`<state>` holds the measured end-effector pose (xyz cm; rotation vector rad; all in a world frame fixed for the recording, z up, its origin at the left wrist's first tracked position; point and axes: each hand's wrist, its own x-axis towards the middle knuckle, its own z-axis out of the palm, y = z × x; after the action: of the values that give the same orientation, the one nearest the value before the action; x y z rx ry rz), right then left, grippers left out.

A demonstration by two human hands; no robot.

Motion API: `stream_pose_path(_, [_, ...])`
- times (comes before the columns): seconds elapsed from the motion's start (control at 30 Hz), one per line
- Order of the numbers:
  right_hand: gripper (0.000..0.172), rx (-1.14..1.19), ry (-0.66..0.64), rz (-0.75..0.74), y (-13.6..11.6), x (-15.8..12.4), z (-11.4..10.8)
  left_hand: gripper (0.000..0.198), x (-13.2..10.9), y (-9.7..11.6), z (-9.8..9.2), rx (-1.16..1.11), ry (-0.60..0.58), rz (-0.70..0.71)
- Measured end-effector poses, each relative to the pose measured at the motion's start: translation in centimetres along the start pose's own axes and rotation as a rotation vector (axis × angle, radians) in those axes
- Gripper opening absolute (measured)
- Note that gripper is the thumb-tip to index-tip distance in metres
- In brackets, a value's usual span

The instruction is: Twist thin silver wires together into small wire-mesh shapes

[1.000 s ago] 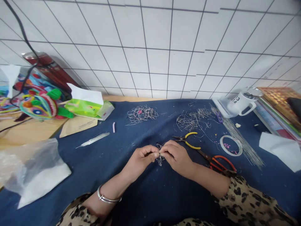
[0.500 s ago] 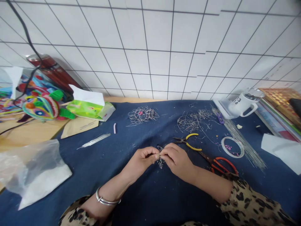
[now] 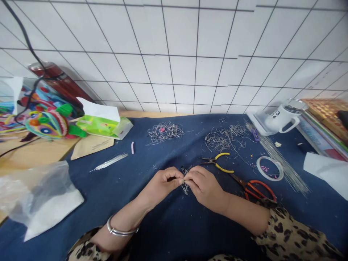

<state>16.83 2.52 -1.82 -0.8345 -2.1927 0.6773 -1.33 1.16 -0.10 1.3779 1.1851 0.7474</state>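
Head view looks down on a dark blue cloth (image 3: 108,203) spread over a wooden table against a white tiled wall. Both hands meet at the middle of the cloth. The left hand (image 3: 163,183) and the right hand (image 3: 203,185) are curled, and their thumbs and forefingers pinch a small wire piece (image 3: 185,188) from either side, fingertips almost touching. The wire piece sits between the two hands just above the cloth. It seems to be a small bent frame of thin silver wire, but it is too small to tell its shape. A silver bracelet (image 3: 121,230) circles the left wrist.

Just beyond the right hand lie yellow-handled pliers (image 3: 221,163), and beside the right forearm lie orange-handled scissors (image 3: 255,190). A roll of clear tape (image 3: 270,168) lies flat near them, with a long bundle of straight wires (image 3: 282,163) running past it. Farther back are two heaps of tangled wire: one with a pink spot (image 3: 165,131), and a looser one (image 3: 224,137) to its right. A white mug (image 3: 282,116) stands at the far right. To the left lie a short sheaf of wires (image 3: 108,162), a green tissue pack (image 3: 103,125) and a clear plastic bag (image 3: 38,195).
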Motion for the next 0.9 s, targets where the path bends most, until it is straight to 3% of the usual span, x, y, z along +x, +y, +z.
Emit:
stream_pose_path(0.27, [0.012,0.019,0.005,0.050,-0.10,-0.06,-0.38,0.017,-0.14,-0.23,0.66,-0.294,-0.048,-0.109])
stream_pose_path(0.9, [0.014,0.128,0.058,0.045,0.03,0.37,-0.44,0.017,-0.39,-0.61,0.63,-0.372,-0.103,-0.162])
